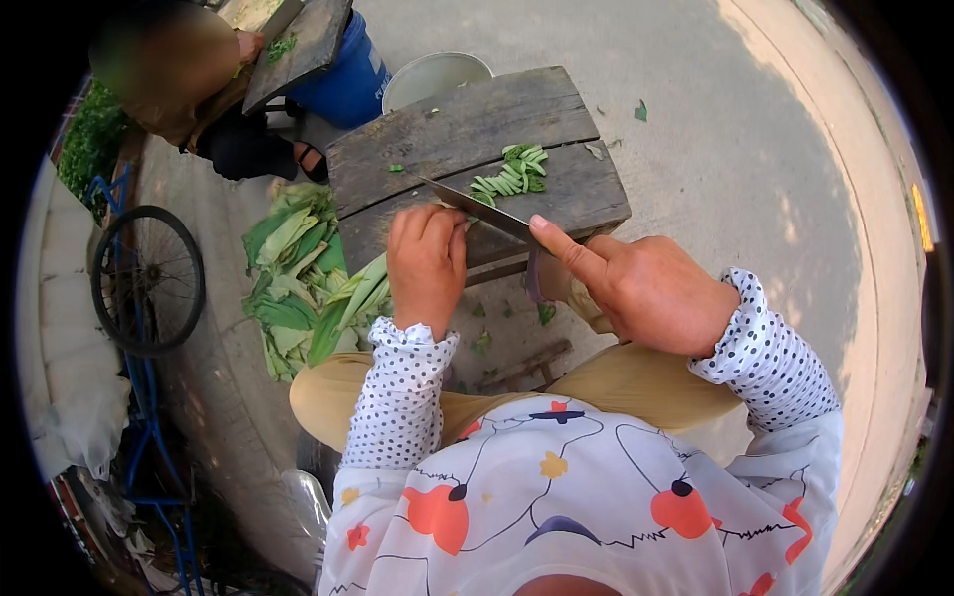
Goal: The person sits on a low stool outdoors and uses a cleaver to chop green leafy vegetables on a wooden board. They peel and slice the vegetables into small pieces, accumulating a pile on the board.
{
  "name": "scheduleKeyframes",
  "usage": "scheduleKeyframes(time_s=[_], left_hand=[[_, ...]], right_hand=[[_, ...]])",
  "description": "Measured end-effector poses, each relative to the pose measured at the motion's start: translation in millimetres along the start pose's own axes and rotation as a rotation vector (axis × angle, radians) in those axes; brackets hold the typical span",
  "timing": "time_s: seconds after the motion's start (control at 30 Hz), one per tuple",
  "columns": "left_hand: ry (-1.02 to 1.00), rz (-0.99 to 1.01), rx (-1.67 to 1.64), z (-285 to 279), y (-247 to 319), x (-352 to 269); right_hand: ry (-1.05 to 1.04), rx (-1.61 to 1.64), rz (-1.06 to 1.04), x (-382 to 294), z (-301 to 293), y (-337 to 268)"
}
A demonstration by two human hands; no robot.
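Observation:
My left hand grips a bundle of long green leaves and presses it onto a dark wooden bench. The leaf ends trail off to the left, past the bench edge. In my right hand is a knife with a broad dark blade, its handle hidden in my fist. My index finger stretches along the back of the blade. The blade stands at the leaf end, close to my left fingers. Just beyond it lies a small heap of cut green slices on the planks.
Left of the bench, a pile of large leaves lies on the concrete. A pale round basin and a blue barrel stand behind it. At upper left a person sits by another board. A bicycle wheel stands at left.

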State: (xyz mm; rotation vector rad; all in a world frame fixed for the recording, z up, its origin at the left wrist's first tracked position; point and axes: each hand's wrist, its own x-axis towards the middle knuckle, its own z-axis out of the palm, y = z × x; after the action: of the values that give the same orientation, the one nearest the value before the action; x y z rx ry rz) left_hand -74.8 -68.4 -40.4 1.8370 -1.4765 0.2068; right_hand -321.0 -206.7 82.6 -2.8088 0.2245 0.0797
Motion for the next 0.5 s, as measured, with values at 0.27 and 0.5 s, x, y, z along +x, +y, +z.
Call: scheduleKeyframes(time_s=[0.27, 0.5], left_hand=[[-0.026, 0.03, 0.064, -4.1, 3.9, 1.2], [-0.037, 0.018, 0.118, -6.9, 5.0, 0.6]], right_hand=[[0.027, -0.027, -0.04, 37.1, 17.0, 6.4], [0.149, 0.009, -0.031, 21.4, 17.1, 14.2]])
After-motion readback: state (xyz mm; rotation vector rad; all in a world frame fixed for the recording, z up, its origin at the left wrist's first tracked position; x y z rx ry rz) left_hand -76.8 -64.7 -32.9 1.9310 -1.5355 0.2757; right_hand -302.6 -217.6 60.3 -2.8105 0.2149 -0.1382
